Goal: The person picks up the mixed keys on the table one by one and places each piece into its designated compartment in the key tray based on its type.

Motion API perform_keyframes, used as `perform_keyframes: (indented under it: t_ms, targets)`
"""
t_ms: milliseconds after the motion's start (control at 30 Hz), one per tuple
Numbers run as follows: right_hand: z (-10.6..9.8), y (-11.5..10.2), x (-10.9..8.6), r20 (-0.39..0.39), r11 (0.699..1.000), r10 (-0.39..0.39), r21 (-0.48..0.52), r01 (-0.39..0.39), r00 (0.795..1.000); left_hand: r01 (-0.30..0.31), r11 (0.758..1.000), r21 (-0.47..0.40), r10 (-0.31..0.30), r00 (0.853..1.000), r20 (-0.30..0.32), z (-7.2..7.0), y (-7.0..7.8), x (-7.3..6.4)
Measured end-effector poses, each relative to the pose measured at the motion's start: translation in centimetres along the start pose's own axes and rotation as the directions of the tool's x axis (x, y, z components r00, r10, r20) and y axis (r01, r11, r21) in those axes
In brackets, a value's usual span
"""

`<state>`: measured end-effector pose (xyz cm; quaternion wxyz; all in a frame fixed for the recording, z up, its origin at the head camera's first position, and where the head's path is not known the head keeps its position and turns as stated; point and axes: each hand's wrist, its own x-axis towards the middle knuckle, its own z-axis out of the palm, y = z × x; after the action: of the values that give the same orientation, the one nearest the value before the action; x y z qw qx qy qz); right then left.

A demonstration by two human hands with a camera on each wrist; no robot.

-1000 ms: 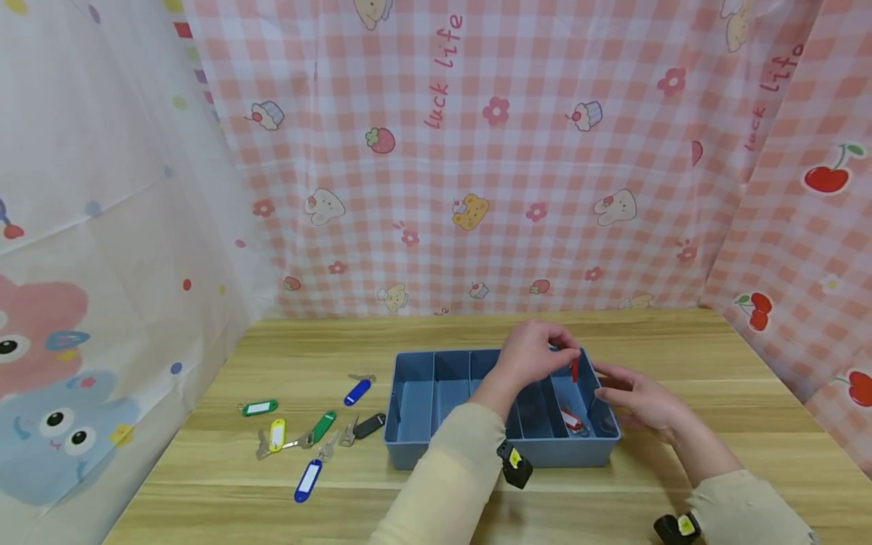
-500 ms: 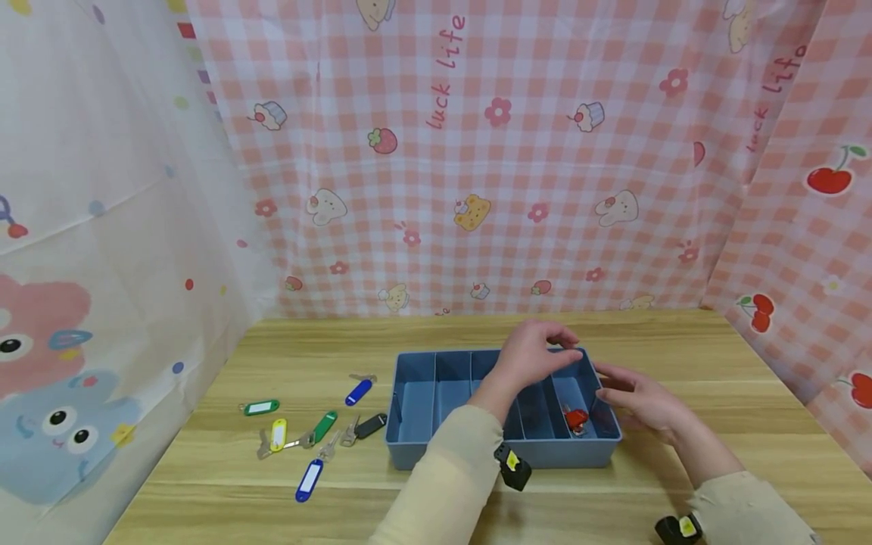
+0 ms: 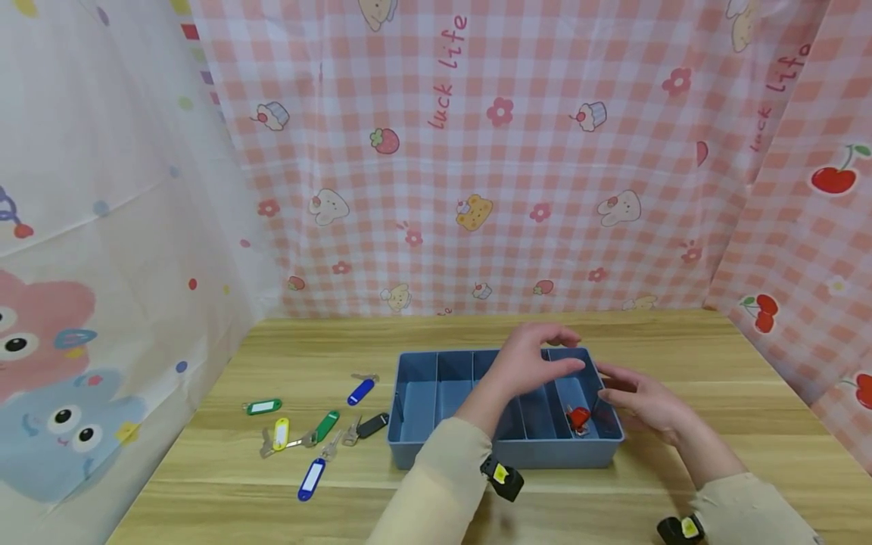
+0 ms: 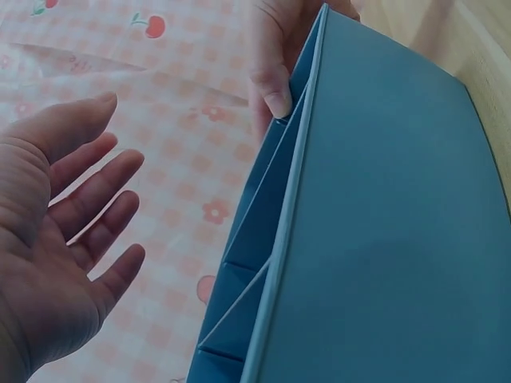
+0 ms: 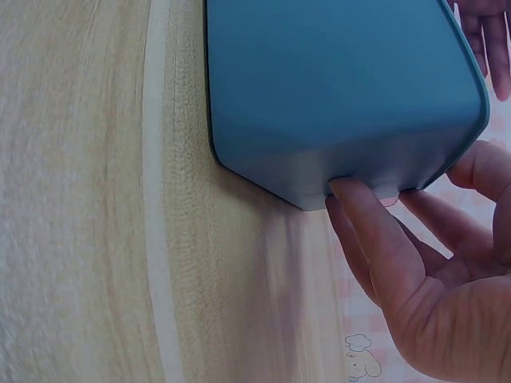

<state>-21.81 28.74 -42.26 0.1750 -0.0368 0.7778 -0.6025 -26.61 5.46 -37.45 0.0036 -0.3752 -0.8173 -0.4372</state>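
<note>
My left hand (image 3: 530,363) hovers over the right part of a blue-grey divided box (image 3: 545,454), thumb and fingers spread apart with nothing between them; the left wrist view shows the same hand (image 4: 64,231) beside the box rim. Red key tags (image 3: 579,417) with keys lie in the rightmost large compartment. At the box's right end, my right hand (image 3: 643,397) holds the end wall, its thumb over the rim. Seen from the right wrist, the fingers (image 5: 375,231) press against the outside of that wall. My left forearm hides part of the middle compartments.
Left of the box, loose keys with tags lie on the wooden table (image 3: 225,484): two blue tags (image 3: 312,480), two green tags (image 3: 327,426), a yellow tag (image 3: 281,434) and a black tag (image 3: 372,425). A checked cloth (image 3: 436,250) hangs behind the table.
A red key tag pinched in my left hand a second ago has dropped into the right compartment. The left fingers have since spread wider. My right hand stays at the box end.
</note>
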Motion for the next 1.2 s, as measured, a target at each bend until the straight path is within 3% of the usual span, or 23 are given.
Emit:
perform_keyframes:
  t_ms: [433, 1200]
  targets:
    - [0.2, 0.2, 0.0, 0.003, 1.0, -0.025, 0.007, 0.025, 1.0, -0.03, 0.999, -0.023, 0.03, 0.999, 0.013, -1.0, 0.0, -1.9]
    - [0.2, 0.2, 0.1, -0.02, 1.0, -0.012, -0.023, 0.012, 1.0, 0.016, 0.999, 0.051, -0.017, 1.0, 0.026, -4.8, -0.6, -4.8]
